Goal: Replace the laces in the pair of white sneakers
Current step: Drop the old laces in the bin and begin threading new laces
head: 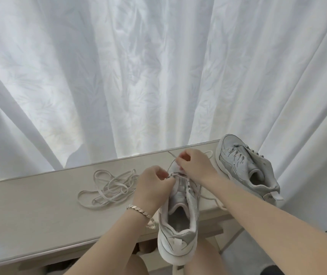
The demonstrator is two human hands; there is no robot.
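a worn white leather sneaker (178,225) lies at the near edge of a pale beige table (39,205), its heel hanging over the edge toward the person and its toe pointing at the white curtain (138,66). the left hand (152,187), with a silver link bracelet (138,212) on its wrist, curls over the shoe's left side, thumb and forefinger pinching a thin pale lace (215,202) at the front eyelets. the right hand (194,165) pinches the same lace just beyond the toe, fingers pressed together. a loose tangle of pale flat laces (109,187) lies left of the shoe. the second white sneaker (246,169) sits on the table's right end.
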